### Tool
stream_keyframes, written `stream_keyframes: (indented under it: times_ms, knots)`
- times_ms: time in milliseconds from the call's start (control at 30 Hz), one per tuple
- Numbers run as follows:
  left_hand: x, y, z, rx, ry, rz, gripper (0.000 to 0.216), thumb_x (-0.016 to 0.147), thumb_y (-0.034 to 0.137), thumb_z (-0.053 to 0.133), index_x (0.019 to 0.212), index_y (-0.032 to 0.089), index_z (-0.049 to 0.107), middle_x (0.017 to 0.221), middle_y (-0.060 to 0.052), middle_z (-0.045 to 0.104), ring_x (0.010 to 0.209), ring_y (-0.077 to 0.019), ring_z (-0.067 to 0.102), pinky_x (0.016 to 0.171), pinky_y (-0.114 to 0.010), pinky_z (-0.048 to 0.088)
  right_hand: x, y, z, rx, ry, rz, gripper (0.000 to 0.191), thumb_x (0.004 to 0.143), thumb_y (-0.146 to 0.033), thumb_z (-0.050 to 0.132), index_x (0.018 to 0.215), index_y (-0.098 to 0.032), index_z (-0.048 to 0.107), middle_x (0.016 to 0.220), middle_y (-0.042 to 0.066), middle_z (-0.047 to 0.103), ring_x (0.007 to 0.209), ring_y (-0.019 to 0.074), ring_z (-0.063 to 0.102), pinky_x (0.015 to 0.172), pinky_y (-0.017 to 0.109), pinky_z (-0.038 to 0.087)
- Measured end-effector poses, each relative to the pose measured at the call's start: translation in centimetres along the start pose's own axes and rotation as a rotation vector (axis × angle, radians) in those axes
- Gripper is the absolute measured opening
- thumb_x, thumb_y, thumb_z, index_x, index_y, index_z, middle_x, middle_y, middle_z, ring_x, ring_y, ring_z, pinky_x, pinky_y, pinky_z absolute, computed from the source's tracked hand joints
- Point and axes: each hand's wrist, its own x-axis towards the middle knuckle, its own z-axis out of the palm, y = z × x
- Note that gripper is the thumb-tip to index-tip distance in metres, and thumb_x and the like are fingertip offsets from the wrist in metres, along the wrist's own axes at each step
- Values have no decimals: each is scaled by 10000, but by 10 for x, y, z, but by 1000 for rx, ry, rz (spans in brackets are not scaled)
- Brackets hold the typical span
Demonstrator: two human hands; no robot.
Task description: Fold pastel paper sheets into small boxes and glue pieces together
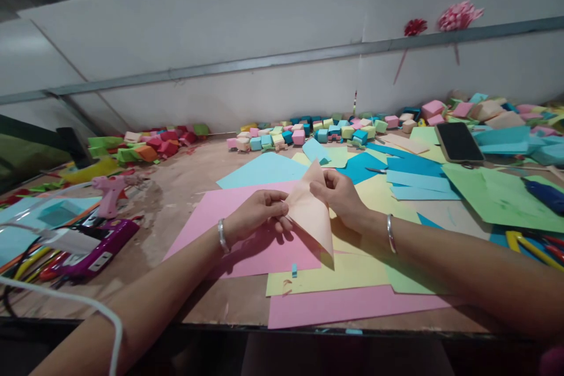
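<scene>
A peach sheet of paper [311, 211], folded into a triangle, is held up between both my hands over the table. My left hand [258, 212] pinches its left edge, fingers closed on the paper. On the upper right edge my right hand [339, 194] grips near the top corner, fingers also closed on it. Each wrist wears a silver bangle. Under the hands lie a large pink sheet [247, 229], a yellow sheet [335, 270] and another pink sheet [348, 305] near the table's front edge.
Rows of small folded paper boxes [304, 129] line the back wall, with red and green ones [150, 144] at left. A phone [458, 142] rests on blue and green sheets at right. A pink glue gun [108, 191], cables and pens lie at left. Scissors [533, 244] lie at right.
</scene>
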Motion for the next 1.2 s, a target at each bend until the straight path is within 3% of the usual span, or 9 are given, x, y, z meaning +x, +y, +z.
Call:
stream_keyframes:
  times_ms: [233, 367, 567, 800, 933, 1067, 1200]
  knots:
    - [0, 0, 0, -13, 18, 27, 397, 821, 304, 677, 1136, 101, 545, 717, -130, 732, 637, -282, 729, 527, -340, 593, -1, 0, 1, 17, -60, 59, 249, 743, -400, 637, 792, -181, 529, 775, -6, 562, 668, 140, 523, 543, 252, 398]
    - [-1, 4, 0, 1, -31, 4, 410, 823, 292, 669, 1155, 102, 524, 660, -112, 725, 583, -271, 719, 430, -276, 549, -1, 2, 1, -63, -45, 23, 216, 710, -338, 654, 749, -186, 505, 734, -22, 538, 656, 140, 518, 534, 248, 391]
    - [-2, 4, 2, 110, -26, -43, 215, 840, 313, 640, 837, 120, 545, 575, -97, 698, 502, -230, 691, 370, -233, 508, 0, 5, 2, -139, -36, -93, 214, 703, -328, 665, 817, -178, 563, 812, 2, 608, 727, 164, 565, 590, 265, 431]
    - [-2, 5, 2, 100, -11, 0, 230, 829, 307, 670, 839, 132, 521, 590, -76, 706, 504, -201, 693, 374, -182, 467, -4, -1, 3, -7, -175, 64, 418, 658, -351, 735, 1004, -169, 584, 970, 55, 676, 814, 204, 633, 630, 288, 500]
    - [-3, 9, 1, 136, 46, 1, 236, 826, 311, 679, 811, 130, 528, 569, -63, 695, 478, -165, 675, 354, -144, 407, -2, 0, 1, 49, -159, 76, 408, 633, -307, 753, 984, -176, 591, 895, 37, 688, 748, 189, 642, 571, 266, 494]
    - [-3, 12, -4, 149, 112, 16, 234, 787, 289, 720, 806, 117, 563, 557, -37, 679, 401, -85, 585, 368, -136, 404, 3, 1, -1, 134, -86, 153, 458, 640, -285, 748, 1052, -186, 576, 671, -32, 638, 534, 121, 561, 441, 216, 402]
    - [-4, 13, -7, 120, 47, -27, 314, 705, 324, 777, 829, 124, 568, 572, -5, 647, 416, -92, 573, 372, -159, 413, 4, 4, 0, 135, -53, 137, 436, 634, -250, 749, 1030, -193, 575, 613, -64, 597, 517, 109, 550, 460, 217, 415]
